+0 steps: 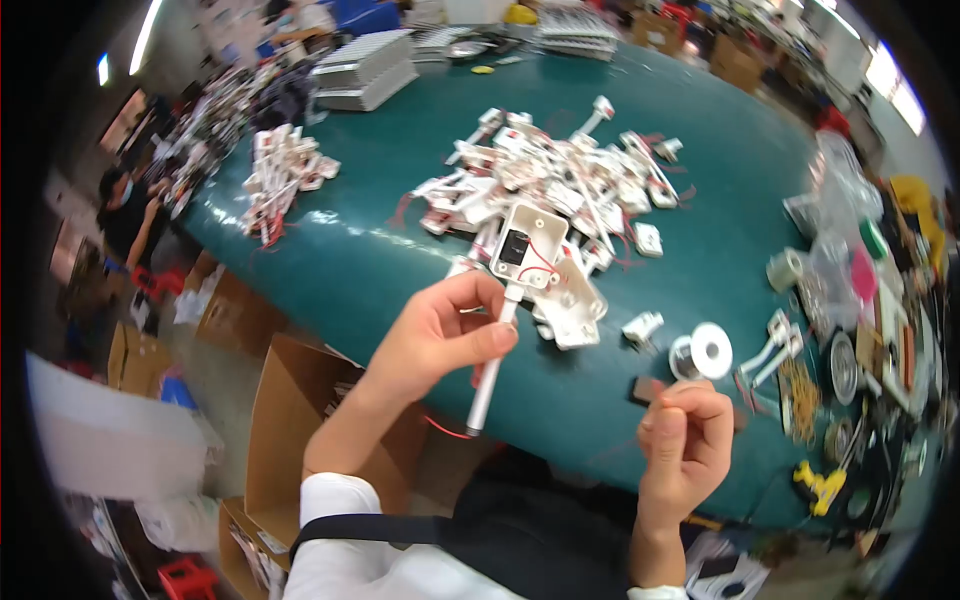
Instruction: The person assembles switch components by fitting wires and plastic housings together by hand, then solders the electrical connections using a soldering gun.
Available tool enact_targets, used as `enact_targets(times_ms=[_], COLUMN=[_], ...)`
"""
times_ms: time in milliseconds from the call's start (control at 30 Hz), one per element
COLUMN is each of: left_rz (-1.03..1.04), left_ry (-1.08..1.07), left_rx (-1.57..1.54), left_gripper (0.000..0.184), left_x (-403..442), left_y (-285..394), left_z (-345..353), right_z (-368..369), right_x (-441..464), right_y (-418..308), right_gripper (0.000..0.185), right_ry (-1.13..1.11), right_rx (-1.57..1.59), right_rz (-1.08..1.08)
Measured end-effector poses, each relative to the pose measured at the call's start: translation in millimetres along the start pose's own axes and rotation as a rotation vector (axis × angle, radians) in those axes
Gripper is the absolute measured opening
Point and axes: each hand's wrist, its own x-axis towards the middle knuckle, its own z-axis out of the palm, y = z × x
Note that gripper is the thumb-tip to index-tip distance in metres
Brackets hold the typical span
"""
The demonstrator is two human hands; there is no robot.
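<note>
My left hand (440,330) is closed around the white tube of an open white plastic housing (531,232). Inside the housing sit a black component and thin red wires. A red wire (446,428) trails near the tube's lower end. My right hand (688,450) is raised at the table's near edge, thumb and fingers pinched together. Whatever lies between those fingertips is too small to make out. Just beyond it are a white spool (702,352) and a small dark block (648,390). Behind the housing lies a heap of similar white parts (530,165).
A smaller pile of white parts (285,175) lies left on the green table (380,270). Stacked white trays (366,70) stand at the back. Plastic bags (835,210), tape and a yellow tool (820,487) crowd the right side. Cardboard boxes (275,440) stand below left; a person (130,215) sits far left.
</note>
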Motion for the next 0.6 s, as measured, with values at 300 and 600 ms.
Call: enact_targets(times_ms=[300,600], left_rz=[-0.115,-0.132], left_ry=[-0.170,-0.159], left_rx=[-0.626,-0.678], left_gripper=[0.012,0.010], left_x=[41.6,39.4], left_y=[-34.3,-35.9], left_z=[70.3,86.4], right_z=[-43.2,-53.4], right_x=[-28.6,-24.4], right_y=[-37.1,-42.3], right_gripper=[0.027,0.028], right_ry=[0.009,-0.005], right_rx=[-0.596,-0.659], right_rz=[-0.376,-0.424])
